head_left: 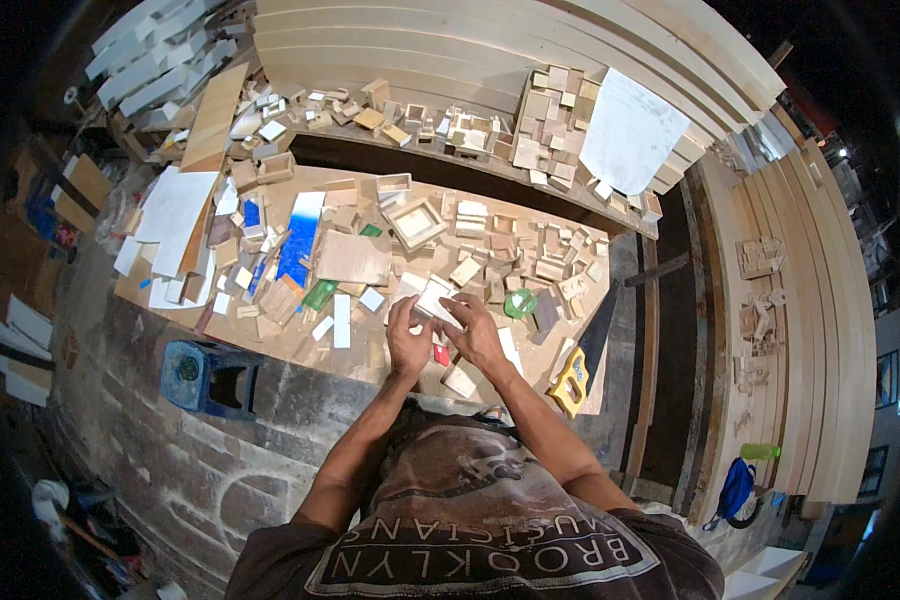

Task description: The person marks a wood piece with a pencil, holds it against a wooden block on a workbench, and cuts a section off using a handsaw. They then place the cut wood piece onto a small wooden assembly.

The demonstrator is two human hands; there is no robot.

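Both hands meet over the front of a wooden workbench. My left hand and my right hand have their fingers closed around a small pale wooden block, one from each side. Its far end shows between the fingertips; the fingers hide the rest. Just below the hands lies a small red piece. A shallow wooden box rests beyond them, beside a flat square board. To the right of my right hand sits a round green object.
A handsaw with a yellow handle lies at the bench's right edge. Many small wooden blocks and boxes crowd the top. A blue stool stands front left. Long planks are stacked behind, and more planks stand right.
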